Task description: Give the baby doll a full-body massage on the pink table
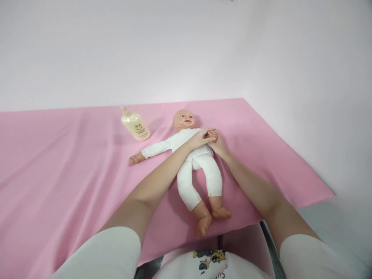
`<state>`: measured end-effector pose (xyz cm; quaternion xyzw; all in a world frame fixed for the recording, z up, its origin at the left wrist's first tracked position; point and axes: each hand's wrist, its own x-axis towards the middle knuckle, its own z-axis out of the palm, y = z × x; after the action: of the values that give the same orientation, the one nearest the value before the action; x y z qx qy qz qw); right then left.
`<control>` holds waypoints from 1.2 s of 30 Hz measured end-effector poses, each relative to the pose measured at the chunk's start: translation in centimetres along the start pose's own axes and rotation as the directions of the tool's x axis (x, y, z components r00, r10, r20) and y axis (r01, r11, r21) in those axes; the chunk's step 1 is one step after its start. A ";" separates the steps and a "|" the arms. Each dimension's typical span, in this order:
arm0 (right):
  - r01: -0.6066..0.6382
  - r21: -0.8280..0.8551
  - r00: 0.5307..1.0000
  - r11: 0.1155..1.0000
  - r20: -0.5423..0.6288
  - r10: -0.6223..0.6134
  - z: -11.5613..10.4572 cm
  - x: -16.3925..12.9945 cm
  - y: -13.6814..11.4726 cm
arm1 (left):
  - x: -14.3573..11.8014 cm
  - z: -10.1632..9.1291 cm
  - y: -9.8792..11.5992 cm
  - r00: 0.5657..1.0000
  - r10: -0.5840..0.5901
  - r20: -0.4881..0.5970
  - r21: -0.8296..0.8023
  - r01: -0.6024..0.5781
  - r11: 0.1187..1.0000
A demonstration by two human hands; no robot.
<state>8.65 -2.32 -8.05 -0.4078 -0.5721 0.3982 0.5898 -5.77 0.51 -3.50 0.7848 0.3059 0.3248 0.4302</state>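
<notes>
A baby doll with a soft white body and hard plastic head, hands and feet lies on its back on a pink cloth. Its head points away from me and its feet toward me. Over the doll's chest, my left hand closes on the doll's small hand at the right. My right hand holds that same doll hand from the right side, its fingers partly hidden behind it. The doll's other arm stretches out to the left.
A pale yellow lotion bottle is on the cloth left of the doll's head. The pink cloth covers the table, with folds at the left. White walls stand behind and at the right. The table's near edge is close to my body.
</notes>
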 end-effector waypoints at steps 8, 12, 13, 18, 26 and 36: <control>0.028 -0.020 0.999 0.999 0.022 -0.027 -0.2 0.1 0.0 | 0.3 -0.1 -0.9 0.993 0.114 -0.002 -0.014 -0.114 0.993; 0.007 -0.050 1.000 0.999 0.018 -0.006 -0.3 -0.1 0.1 | 0.5 -0.1 -0.4 0.987 0.159 -0.012 -0.098 -0.160 0.982; 0.012 -0.060 1.000 0.998 0.013 -0.011 -0.3 -0.1 0.0 | 0.5 -0.1 -0.3 0.986 0.167 -0.008 -0.110 -0.166 0.980; 0.029 -0.048 1.000 0.998 0.003 -0.029 -0.4 0.0 -0.2 | 0.4 -0.1 0.3 0.981 0.194 0.004 -0.142 -0.191 0.971; -0.012 -0.018 1.000 1.000 0.013 0.012 -0.5 0.2 -0.2 | 0.4 -0.1 -0.2 0.984 0.180 0.002 -0.123 -0.179 0.976; -0.052 -0.066 0.998 0.996 0.016 0.053 -0.6 0.2 -0.5 | 0.6 -0.1 -1.4 0.986 0.167 -0.023 -0.120 -0.168 0.978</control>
<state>9.28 -2.31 -7.57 -0.4381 -0.5792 0.3982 0.5603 -5.76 1.65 -4.52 0.7782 0.2211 0.3828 0.4461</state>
